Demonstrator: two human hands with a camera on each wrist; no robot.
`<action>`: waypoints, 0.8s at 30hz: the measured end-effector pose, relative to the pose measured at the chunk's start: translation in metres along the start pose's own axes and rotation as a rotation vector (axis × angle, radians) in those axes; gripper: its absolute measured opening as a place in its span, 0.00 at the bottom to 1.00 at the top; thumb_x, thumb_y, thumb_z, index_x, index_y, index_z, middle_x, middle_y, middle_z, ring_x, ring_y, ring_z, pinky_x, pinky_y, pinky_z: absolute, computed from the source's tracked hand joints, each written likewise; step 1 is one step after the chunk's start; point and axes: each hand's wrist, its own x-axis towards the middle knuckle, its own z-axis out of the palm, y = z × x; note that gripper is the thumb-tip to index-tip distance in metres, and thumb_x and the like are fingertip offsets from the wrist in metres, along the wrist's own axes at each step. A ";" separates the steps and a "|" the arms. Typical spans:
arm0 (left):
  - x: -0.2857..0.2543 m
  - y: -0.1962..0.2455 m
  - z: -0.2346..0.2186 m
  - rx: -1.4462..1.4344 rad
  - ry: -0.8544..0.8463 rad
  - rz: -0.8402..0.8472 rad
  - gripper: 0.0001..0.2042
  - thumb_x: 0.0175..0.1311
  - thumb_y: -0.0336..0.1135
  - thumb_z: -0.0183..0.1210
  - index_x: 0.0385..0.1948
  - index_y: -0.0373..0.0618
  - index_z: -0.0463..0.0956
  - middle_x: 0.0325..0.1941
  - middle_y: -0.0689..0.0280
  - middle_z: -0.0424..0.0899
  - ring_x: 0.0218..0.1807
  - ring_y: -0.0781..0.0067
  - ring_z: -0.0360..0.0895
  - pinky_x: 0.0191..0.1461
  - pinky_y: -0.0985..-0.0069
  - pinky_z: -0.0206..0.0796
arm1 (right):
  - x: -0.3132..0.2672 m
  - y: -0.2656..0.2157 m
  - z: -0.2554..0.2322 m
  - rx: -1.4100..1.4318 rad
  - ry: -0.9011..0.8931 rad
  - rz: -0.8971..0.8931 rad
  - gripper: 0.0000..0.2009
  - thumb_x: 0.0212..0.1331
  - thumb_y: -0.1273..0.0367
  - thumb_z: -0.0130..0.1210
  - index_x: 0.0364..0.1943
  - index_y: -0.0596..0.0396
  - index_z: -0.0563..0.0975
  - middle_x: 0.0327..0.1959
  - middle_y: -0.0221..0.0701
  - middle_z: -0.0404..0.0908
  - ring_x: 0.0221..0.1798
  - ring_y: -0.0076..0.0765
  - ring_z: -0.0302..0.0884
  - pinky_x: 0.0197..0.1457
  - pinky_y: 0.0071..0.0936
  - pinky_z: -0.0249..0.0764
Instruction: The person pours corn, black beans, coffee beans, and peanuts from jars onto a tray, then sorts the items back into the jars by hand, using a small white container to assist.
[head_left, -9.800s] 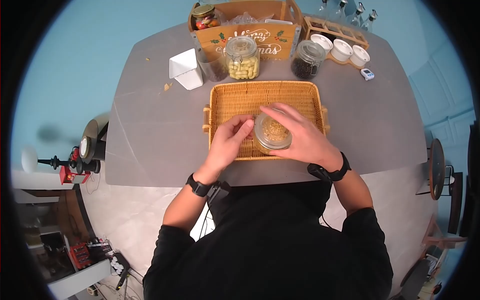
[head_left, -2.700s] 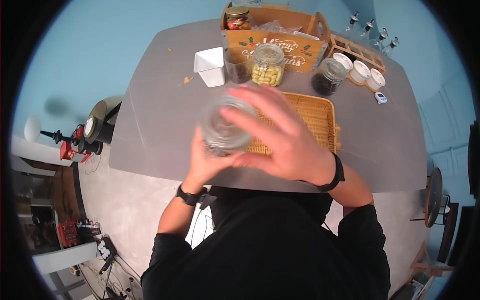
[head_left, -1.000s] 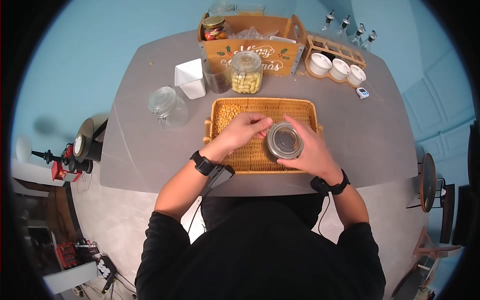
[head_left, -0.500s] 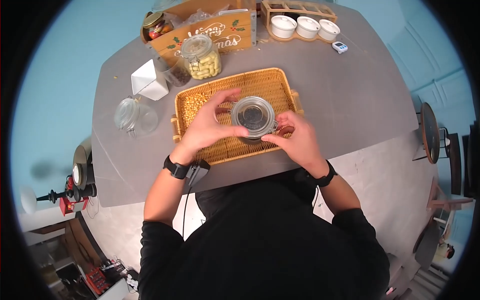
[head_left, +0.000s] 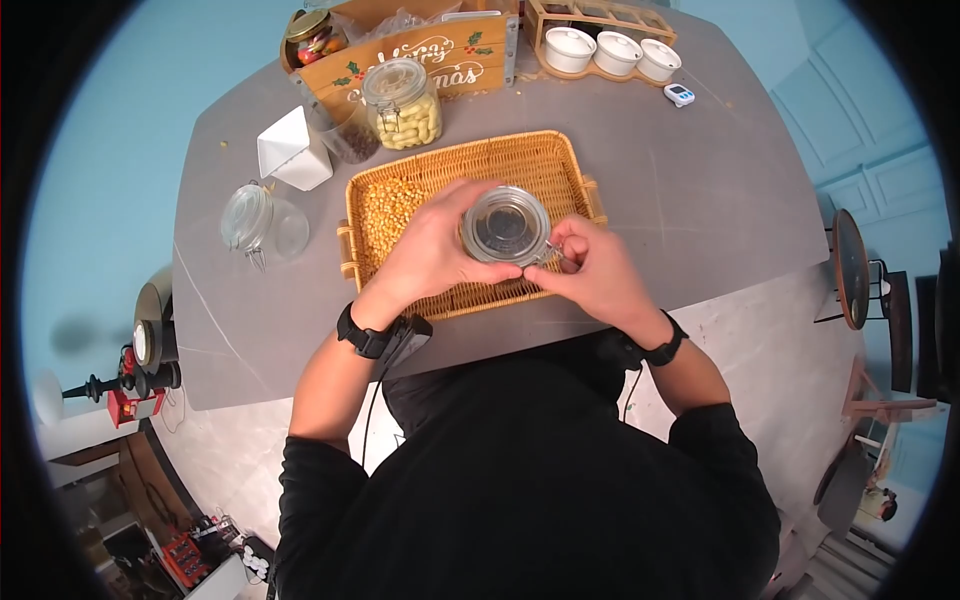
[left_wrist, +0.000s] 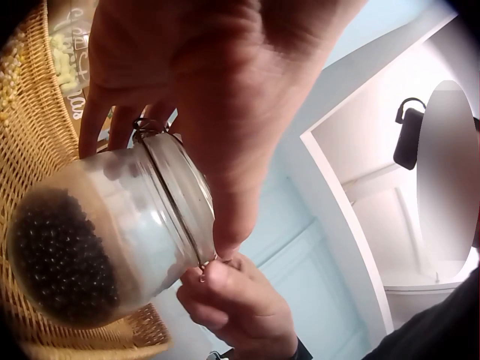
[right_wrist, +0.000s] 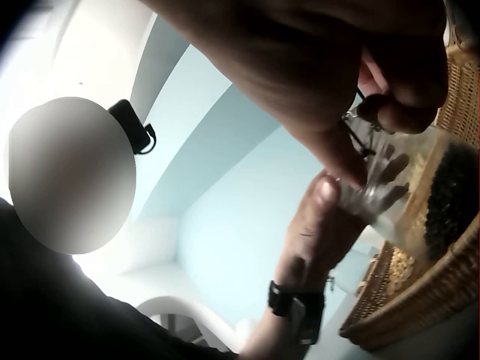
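Observation:
A clip-top glass jar, part filled with small black beans, is in or just over the wicker tray. My left hand grips the jar around its lid, thumb along the near edge and fingers on the far side. On the jar's right, my right hand pinches at the wire clasp with thumb and curled fingers. The lid sits down on the rim. Golden corn kernels lie heaped in the tray's left end, partly hidden by my left hand.
An empty clip-top jar stands left of the tray. Behind are a white square container, a clear cup, a jar of peanut-shaped pieces and a wooden crate. White lidded pots and a timer are at back right.
The corn jar held earlier now stands empty at left, its kernels in the tray. The black bean jar has come from the back right. My left fingers have closed in around its lid.

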 end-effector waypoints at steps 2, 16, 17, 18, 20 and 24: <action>-0.001 0.001 0.003 0.002 0.030 0.013 0.45 0.46 0.42 0.90 0.70 0.38 0.80 0.63 0.52 0.88 0.66 0.47 0.87 0.72 0.57 0.78 | -0.004 -0.007 -0.009 -0.040 0.043 -0.035 0.20 0.58 0.62 0.84 0.45 0.55 0.83 0.24 0.25 0.77 0.27 0.23 0.74 0.34 0.31 0.72; -0.008 -0.024 -0.003 -0.484 0.116 -0.149 0.44 0.73 0.63 0.66 0.81 0.37 0.69 0.72 0.51 0.86 0.71 0.57 0.86 0.77 0.63 0.75 | -0.025 0.020 0.024 0.180 0.202 -0.110 0.16 0.75 0.69 0.69 0.61 0.58 0.82 0.38 0.35 0.91 0.36 0.32 0.89 0.40 0.29 0.83; -0.009 -0.028 -0.002 -0.444 0.145 -0.094 0.45 0.81 0.70 0.48 0.80 0.34 0.69 0.73 0.49 0.86 0.72 0.55 0.86 0.77 0.61 0.76 | -0.025 0.024 0.027 0.213 0.204 -0.105 0.17 0.75 0.69 0.69 0.63 0.59 0.82 0.42 0.37 0.92 0.38 0.33 0.90 0.42 0.29 0.84; -0.009 -0.033 -0.001 -0.595 0.200 -0.160 0.43 0.82 0.68 0.46 0.80 0.34 0.69 0.72 0.48 0.86 0.72 0.54 0.86 0.76 0.60 0.77 | -0.025 0.026 0.029 0.172 0.212 -0.129 0.19 0.75 0.69 0.69 0.65 0.60 0.81 0.47 0.39 0.92 0.44 0.35 0.90 0.45 0.31 0.85; -0.008 -0.034 -0.003 -0.898 0.312 -0.294 0.39 0.86 0.64 0.41 0.78 0.35 0.70 0.72 0.47 0.86 0.72 0.51 0.86 0.76 0.57 0.79 | -0.025 0.029 0.031 0.088 0.227 -0.175 0.22 0.75 0.68 0.69 0.68 0.61 0.79 0.58 0.43 0.91 0.54 0.39 0.91 0.53 0.35 0.86; -0.013 -0.050 0.001 -1.048 0.394 -0.486 0.35 0.87 0.58 0.38 0.75 0.31 0.71 0.68 0.42 0.86 0.69 0.45 0.87 0.75 0.52 0.81 | -0.020 0.031 0.031 0.051 0.220 -0.270 0.38 0.69 0.63 0.76 0.78 0.62 0.72 0.74 0.49 0.81 0.73 0.51 0.84 0.73 0.44 0.81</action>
